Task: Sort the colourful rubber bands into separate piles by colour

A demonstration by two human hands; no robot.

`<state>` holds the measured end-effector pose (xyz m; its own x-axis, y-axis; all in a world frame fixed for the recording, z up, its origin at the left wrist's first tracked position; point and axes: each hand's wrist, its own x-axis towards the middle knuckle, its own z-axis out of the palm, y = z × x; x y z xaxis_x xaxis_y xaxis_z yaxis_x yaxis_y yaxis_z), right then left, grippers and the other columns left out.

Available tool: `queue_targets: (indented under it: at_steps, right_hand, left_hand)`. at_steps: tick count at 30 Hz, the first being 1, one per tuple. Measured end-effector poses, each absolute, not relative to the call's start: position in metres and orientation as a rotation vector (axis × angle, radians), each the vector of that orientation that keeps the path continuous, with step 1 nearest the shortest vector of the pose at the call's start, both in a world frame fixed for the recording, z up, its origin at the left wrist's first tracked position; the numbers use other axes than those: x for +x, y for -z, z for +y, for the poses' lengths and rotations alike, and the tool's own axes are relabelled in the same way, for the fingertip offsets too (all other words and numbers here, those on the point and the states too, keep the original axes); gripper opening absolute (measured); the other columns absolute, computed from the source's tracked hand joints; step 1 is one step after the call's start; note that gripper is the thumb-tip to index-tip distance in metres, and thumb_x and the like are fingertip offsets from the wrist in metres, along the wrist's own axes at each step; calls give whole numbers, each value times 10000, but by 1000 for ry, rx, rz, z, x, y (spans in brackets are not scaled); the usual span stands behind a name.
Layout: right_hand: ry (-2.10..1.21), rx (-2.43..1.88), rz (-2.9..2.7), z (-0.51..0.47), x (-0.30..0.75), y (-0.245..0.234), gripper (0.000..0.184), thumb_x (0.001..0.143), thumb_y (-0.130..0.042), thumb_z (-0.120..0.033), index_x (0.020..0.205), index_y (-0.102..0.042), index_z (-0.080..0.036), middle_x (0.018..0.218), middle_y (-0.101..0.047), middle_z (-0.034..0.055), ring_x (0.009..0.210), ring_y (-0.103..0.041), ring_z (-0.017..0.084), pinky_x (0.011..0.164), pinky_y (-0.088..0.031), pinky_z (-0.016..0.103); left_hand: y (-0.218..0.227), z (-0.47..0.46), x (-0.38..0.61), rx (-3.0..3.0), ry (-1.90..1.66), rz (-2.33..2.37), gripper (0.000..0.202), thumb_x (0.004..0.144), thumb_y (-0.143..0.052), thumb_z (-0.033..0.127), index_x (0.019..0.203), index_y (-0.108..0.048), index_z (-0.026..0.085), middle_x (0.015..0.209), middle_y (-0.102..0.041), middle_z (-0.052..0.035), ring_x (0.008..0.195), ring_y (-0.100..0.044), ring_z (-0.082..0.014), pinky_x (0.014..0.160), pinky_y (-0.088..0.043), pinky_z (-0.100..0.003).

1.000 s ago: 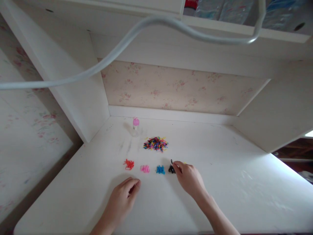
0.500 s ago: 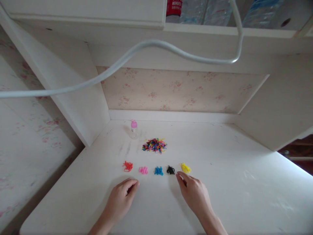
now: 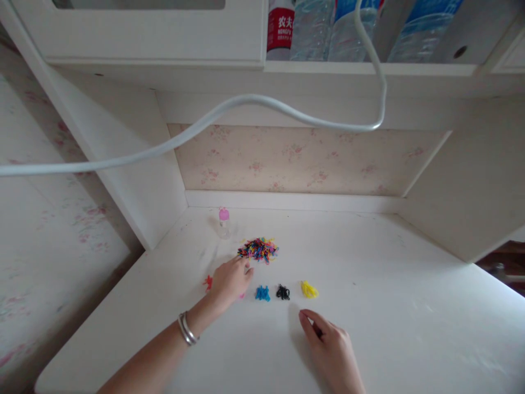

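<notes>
My left hand (image 3: 232,280) stretches over the desk, its fingertips at the near left edge of a mixed pile of small coloured rubber bands (image 3: 259,249). Its thumb stands apart from the fingers. Under that hand and wrist, the red bands (image 3: 208,282) and the pink bands (image 3: 241,296) are mostly covered. Small heaps of blue bands (image 3: 263,293), black bands (image 3: 283,291) and yellow bands (image 3: 309,289) lie to the right in a row. Below the black and yellow heaps, my right hand (image 3: 326,339) has thumb and forefinger pressed together; anything between them is too small to make out.
A small clear bottle with a pink cap (image 3: 223,221) stands behind the pile. The white desk (image 3: 389,306) has side panels and a back wall. A white cable (image 3: 254,99) crosses in front of the shelf, which holds water bottles (image 3: 314,30).
My left hand has moved forward and right, from below the red and pink heaps to the mixed pile. My right hand has drawn back slightly from the black heap. The view has tilted up.
</notes>
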<state>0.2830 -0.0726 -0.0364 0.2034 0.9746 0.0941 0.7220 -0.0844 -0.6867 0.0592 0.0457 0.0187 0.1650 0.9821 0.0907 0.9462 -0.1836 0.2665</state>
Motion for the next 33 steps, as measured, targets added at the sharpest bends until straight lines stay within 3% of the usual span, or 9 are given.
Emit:
queue_targets:
  at_steps: [8, 33]
  right_hand:
    - [-551, -1824, -1591, -76, 285, 36, 416, 870, -400, -521, 884, -714, -248, 577, -622, -6, 498, -535, 124, 520, -401, 181]
    - [-557, -1834, -1638, -75, 285, 37, 424, 875, -390, -521, 915, -712, -248, 629, -644, 8, 531, -555, 128, 541, -407, 188]
  left_hand:
    - [-8, 69, 73, 2323, -314, 2037, 288, 919, -379, 360, 1031, -591, 200, 1059, -625, -88, 867, -632, -200, 751, -454, -307]
    - [-1, 87, 63, 2267, -306, 2101, 285, 920, -384, 282, 989, -647, 198, 1014, -679, -90, 949, -632, -189, 789, -451, -271]
